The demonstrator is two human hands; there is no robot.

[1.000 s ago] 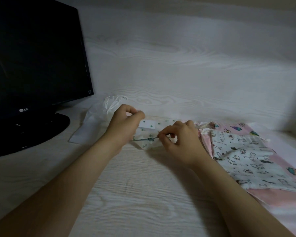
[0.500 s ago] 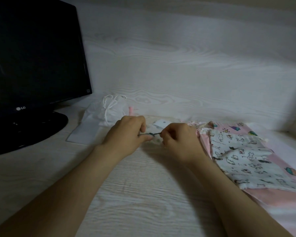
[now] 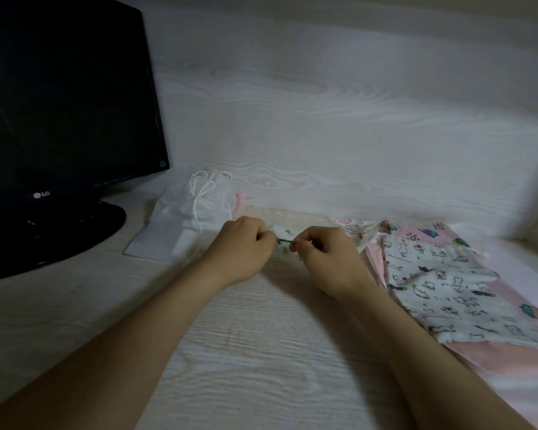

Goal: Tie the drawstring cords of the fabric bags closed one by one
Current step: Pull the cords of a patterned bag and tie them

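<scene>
Left hand (image 3: 243,246) and right hand (image 3: 320,256) each pinch an end of the dark cord (image 3: 284,241), stretched level left-to-right.

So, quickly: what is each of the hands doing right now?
Left hand: closed, pinching the dark cord.
Right hand: closed, pinching the same cord's other end.

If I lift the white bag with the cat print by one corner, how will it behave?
The cat-print bag lies flat and creased over the pink bag, so it will probably hang limp and fold. It looks thin and empty, so it is likely very light.
</scene>
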